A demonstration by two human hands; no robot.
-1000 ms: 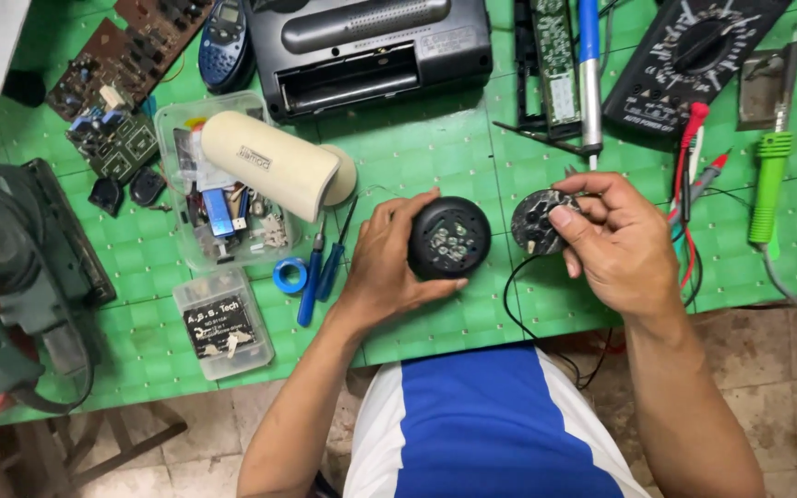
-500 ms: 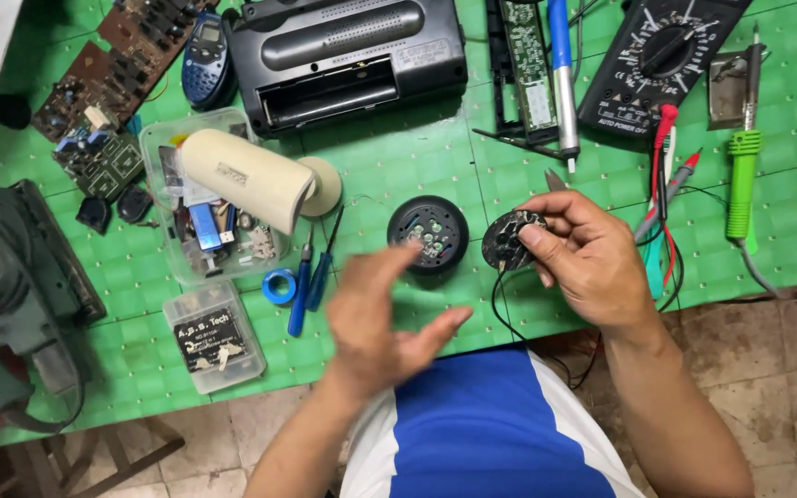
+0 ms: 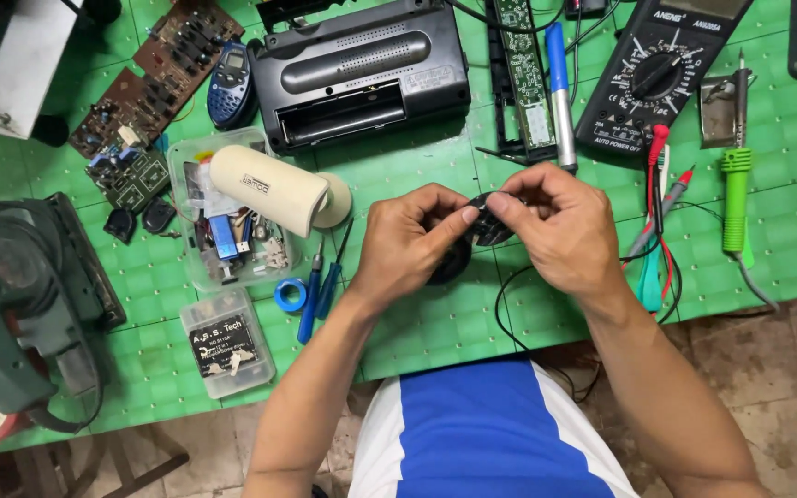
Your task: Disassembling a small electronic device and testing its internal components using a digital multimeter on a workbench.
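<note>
Two hands meet over the green gridded cutting mat (image 3: 435, 323): left hand (image 3: 408, 244) and right hand (image 3: 560, 231) both pinch a small round black speaker part (image 3: 486, 226), held just above the mat. Its thin black wire (image 3: 509, 309) loops down below; a tug could tear it loose.

Left hand (image 3: 408, 244), right hand (image 3: 560, 231) pinch round black part (image 3: 486, 226) (green mat (image 3: 435, 323) below).

The person wears a shirt (image 3: 491, 433) with a wide blue stripe down the middle and white sides. Both arms are bare, with no sleeves, rings or watch.
</note>
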